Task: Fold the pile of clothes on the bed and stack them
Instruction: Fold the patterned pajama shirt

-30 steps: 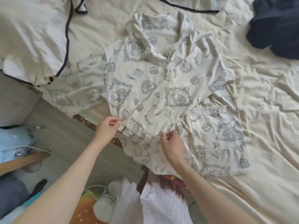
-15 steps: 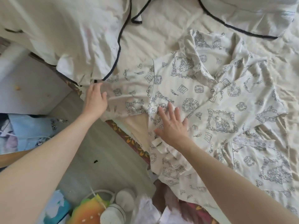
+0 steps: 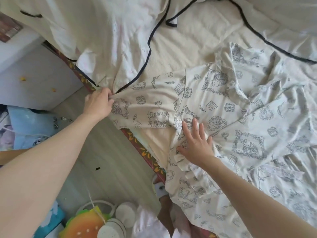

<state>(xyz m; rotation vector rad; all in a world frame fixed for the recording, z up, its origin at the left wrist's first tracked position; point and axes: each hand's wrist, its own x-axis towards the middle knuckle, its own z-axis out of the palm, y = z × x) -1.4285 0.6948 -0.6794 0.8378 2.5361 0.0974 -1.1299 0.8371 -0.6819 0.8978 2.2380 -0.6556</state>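
The printed pyjama top (image 3: pixel 223 121) lay spread face-up on the bed (image 3: pixel 185 42), its collar toward the pillows and its hem trailing off the near edge; it was flattened but no fold showed in it, so the folding of this garment was judged barely begun, and no finished stack was in view; whether other clothes waited beyond the frame could not be told.

The left hand (image 3: pixel 99 105) made the grip at the far end of the left sleeve (image 3: pixel 145 103), fingers curled and clamped on the cuff right at the bed's edge, beside the black-piped pillowcase (image 3: pixel 103 40); the sleeve ran out taut from that grip toward the body of the top, lying flat across the sheet; the right hand (image 3: pixel 197 145) lay flat on the top near the sleeve seam, fingers straight and spread, pressing the cloth down rather than holding it; so the garment stretched between the two hands, pinned at the side panel and pulled at the cuff.

Left to do, as a judgement: bring the sleeve inward over the body, do the same on the other side, fold the length, then stack it; the hem hanging over the bed edge could drag the cloth askew.
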